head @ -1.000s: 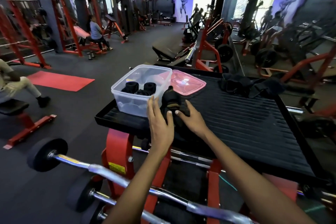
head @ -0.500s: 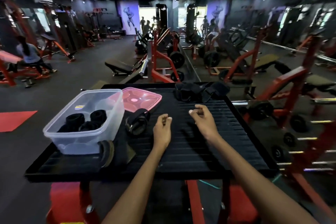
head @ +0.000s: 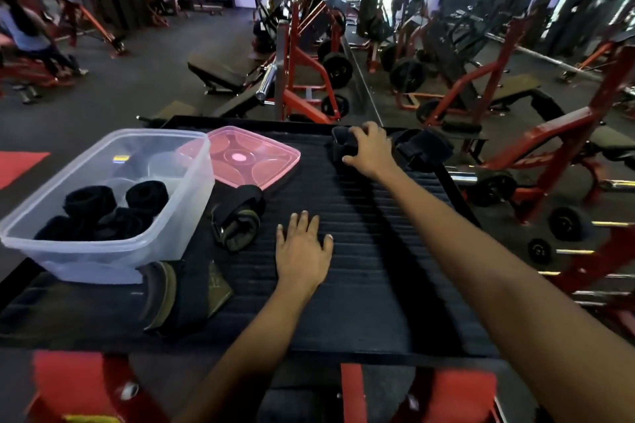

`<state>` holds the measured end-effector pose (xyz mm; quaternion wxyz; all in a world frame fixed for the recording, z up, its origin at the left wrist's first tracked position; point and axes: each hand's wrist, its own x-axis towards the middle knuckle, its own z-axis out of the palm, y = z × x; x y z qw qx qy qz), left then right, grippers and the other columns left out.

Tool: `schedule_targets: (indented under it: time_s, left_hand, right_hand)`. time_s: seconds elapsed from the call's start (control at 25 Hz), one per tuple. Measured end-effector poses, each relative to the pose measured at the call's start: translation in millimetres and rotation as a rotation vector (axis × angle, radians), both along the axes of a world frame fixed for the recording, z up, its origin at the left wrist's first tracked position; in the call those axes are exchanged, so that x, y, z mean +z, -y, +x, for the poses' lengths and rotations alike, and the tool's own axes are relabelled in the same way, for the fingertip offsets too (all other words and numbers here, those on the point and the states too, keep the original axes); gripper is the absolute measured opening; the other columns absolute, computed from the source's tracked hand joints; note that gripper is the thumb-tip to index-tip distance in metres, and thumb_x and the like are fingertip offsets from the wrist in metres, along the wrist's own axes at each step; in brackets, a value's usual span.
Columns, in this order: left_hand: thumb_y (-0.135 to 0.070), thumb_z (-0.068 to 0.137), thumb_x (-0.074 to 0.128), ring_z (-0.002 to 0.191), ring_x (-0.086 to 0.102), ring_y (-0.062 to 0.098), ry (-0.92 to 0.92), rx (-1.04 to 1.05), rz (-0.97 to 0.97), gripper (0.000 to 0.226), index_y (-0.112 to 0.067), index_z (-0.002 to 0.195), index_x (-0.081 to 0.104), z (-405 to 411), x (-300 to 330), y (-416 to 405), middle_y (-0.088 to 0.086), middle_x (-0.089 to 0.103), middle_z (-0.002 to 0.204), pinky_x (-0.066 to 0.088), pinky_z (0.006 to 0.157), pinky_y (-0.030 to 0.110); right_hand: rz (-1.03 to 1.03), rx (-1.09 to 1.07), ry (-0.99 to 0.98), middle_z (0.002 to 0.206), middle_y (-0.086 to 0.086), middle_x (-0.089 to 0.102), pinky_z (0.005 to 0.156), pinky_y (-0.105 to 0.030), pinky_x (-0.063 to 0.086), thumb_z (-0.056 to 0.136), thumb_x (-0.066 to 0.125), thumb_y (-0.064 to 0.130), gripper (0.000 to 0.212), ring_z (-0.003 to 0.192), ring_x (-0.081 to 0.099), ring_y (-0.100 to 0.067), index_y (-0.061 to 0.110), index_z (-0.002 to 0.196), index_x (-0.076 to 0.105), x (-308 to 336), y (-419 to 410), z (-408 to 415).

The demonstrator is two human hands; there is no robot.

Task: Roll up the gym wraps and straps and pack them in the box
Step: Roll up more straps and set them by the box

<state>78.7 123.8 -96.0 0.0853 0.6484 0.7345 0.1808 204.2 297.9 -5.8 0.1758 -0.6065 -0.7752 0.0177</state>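
At the far edge of a black ribbed rubber platform (head: 360, 251) on a red gym machine, a person's right hand (head: 369, 153) curls its fingers over a black fabric wrist wrap (head: 342, 144), one of a loose heap beside further dark straps (head: 421, 149). Her left hand (head: 302, 251) lies flat on the mat, fingers straight, holding nothing. Four rolled black wraps (head: 103, 211) already sit inside the clear plastic storage box (head: 113, 252), whose pink translucent lid (head: 247, 156) rests just behind it. A coiled strap with a metal buckle (head: 237, 218) waits beside the box. Soft and light, the wrap will likely flop unless gathered by its bunched middle.
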Motion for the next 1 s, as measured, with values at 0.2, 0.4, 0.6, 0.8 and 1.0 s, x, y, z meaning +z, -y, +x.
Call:
schedule_targets:
  time_s: [0.2,0.4,0.6,0.8,1.0]
  left_hand:
    - [-0.042,0.097,0.032,0.147,0.007,0.018,0.004,0.007,-0.013,0.055,-0.021,0.148,0.025,1,-1,-1,0.0,0.016,0.159,0.001,0.12,0.041]
    - [-0.042,0.097,0.033,0.147,0.007,0.017,0.018,0.006,-0.006,0.055,-0.02,0.147,0.026,1,1,-2,0.0,0.017,0.158,0.001,0.12,0.041]
    - [-0.041,0.1,0.026,0.146,0.014,0.016,0.151,0.02,0.037,0.052,-0.017,0.145,0.033,2,5,2,0.002,0.026,0.156,0.003,0.12,0.04]
    - [-0.049,0.097,0.015,0.141,0.03,0.017,0.402,0.036,0.148,0.055,-0.026,0.146,0.027,1,11,8,0.002,0.038,0.15,0.01,0.119,0.044]
    - [-0.049,0.099,0.015,0.145,0.019,0.019,0.314,-0.017,-0.011,0.051,-0.033,0.141,0.038,-4,17,11,0.004,0.04,0.149,0.004,0.12,0.043]
  right_hand:
    - [-0.247,-0.06,0.375,0.151,-0.013,0.014,0.105,-0.068,0.019,0.078,0.073,0.033,0.07,0.134,0.018,-0.051,0.027,0.137,0.036,-2,-39,-14]
    - [0.114,-0.061,0.201,0.13,-0.014,0.041,0.095,-0.048,0.041,0.089,0.046,-0.002,0.038,0.111,0.041,-0.042,0.02,0.116,0.062,-8,-32,-8]
    - [0.17,0.011,0.007,0.126,-0.01,0.048,0.09,-0.042,0.041,0.083,0.044,-0.007,0.042,0.106,0.043,-0.038,0.019,0.104,0.068,1,15,13]
    - [0.211,0.045,-0.166,0.129,-0.008,0.049,0.093,-0.038,0.039,0.068,0.043,-0.017,0.055,0.107,0.045,-0.035,0.021,0.098,0.069,-12,116,33]
    - [0.091,0.143,-0.222,0.136,-0.003,0.041,0.101,-0.032,0.035,0.072,0.051,-0.014,0.053,0.113,0.039,-0.026,0.023,0.106,0.066,-36,207,43]
